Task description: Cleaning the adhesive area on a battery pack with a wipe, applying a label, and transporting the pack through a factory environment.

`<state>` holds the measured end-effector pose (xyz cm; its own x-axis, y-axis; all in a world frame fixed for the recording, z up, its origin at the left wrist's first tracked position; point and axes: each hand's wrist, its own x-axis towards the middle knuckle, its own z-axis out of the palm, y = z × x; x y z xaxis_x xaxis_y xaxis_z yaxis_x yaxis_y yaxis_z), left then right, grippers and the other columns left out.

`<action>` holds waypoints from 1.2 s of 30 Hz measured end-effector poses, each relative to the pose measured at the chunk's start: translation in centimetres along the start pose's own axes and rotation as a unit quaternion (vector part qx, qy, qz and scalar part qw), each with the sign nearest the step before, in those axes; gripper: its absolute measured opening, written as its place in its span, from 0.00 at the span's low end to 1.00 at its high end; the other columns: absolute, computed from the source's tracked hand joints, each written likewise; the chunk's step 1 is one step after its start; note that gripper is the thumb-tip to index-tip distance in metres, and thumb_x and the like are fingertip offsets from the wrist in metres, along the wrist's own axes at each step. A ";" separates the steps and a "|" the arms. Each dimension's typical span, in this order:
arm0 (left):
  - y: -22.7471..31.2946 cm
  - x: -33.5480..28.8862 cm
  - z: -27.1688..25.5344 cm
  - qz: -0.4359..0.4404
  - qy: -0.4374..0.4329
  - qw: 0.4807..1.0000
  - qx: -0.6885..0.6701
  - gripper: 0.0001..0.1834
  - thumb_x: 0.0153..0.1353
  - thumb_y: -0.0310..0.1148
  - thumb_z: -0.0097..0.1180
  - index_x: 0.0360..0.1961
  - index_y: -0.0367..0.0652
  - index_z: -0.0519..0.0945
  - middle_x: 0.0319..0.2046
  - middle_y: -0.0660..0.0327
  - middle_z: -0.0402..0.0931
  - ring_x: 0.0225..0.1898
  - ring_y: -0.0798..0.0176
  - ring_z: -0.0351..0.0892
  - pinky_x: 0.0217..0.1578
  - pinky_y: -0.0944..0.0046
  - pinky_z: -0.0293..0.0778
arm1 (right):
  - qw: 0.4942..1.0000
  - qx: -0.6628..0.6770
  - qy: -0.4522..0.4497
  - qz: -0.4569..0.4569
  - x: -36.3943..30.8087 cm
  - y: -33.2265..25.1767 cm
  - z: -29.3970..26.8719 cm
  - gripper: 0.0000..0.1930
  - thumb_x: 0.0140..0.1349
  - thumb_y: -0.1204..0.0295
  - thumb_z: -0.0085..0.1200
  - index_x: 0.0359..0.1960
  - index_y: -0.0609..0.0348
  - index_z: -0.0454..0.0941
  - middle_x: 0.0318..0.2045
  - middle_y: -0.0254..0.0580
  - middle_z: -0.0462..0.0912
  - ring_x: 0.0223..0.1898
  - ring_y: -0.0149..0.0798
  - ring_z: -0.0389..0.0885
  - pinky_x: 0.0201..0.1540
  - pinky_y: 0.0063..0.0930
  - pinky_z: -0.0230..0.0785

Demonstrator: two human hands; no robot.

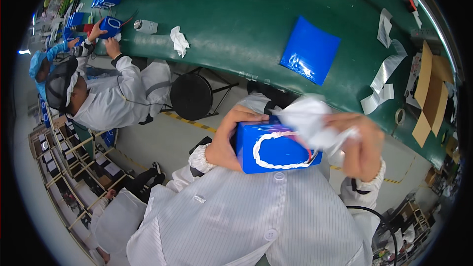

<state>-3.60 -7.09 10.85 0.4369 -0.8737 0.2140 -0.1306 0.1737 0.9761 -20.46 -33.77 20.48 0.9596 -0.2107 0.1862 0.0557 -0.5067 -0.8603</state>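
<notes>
Head view: glossy blue block (281, 153), crumpled white wad (303, 118)

Short of the smooth green table (236, 24), the left hand (224, 143) grasps the boxy block, its face bearing a lumpy white oval ring (256, 153). The right hand (362, 145) clutches the blurred wad. A slick blue sheet (311, 50) lies on the table.

My coat (212, 221) — white, fine dark pinstripes, round pale buttons (271, 234); gathered white cuffs (199, 159) — black trim (358, 187) beside.

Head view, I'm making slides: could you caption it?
Left hand holds a blue block; right hand, blurred, holds a white wipe.
</notes>
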 end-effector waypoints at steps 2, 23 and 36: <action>0.6 0.8 -0.1 0.025 -0.004 1.000 0.008 0.50 0.37 0.41 0.84 0.60 0.39 0.69 0.56 0.48 0.73 0.56 0.53 0.76 0.59 0.55 0.71 | 0.969 -0.194 0.022 0.149 -1.6 -0.1 -2.3 0.04 0.68 0.77 0.47 0.40 0.63 0.74 0.33 0.46 0.82 0.31 0.40 0.81 0.34 0.32 0.70; 0.0 0.8 0.1 -0.017 -0.008 1.000 -0.011 0.58 0.30 0.40 0.89 0.62 0.40 0.65 0.55 0.49 0.71 0.57 0.55 0.76 0.60 0.55 0.72 | 0.977 -0.138 -0.029 -0.159 -0.3 -3.7 2.4 0.10 0.43 0.69 0.63 0.27 0.59 0.78 0.34 0.46 0.85 0.43 0.47 0.86 0.46 0.40 0.78; 0.3 0.8 0.5 -0.022 -0.013 0.999 0.041 0.52 0.32 0.42 0.85 0.59 0.40 0.69 0.56 0.51 0.76 0.55 0.53 0.76 0.58 0.55 0.69 | 0.994 -0.095 -0.049 -0.031 -1.1 -2.6 3.6 0.10 0.59 0.73 0.58 0.41 0.61 0.75 0.30 0.38 0.79 0.30 0.43 0.79 0.34 0.38 0.72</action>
<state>-3.74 -7.93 11.33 0.4214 -0.8911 0.1685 -0.1852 0.0974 0.9779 -20.70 -29.25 20.80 0.9787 -0.0958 0.1814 0.0722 -0.6669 -0.7417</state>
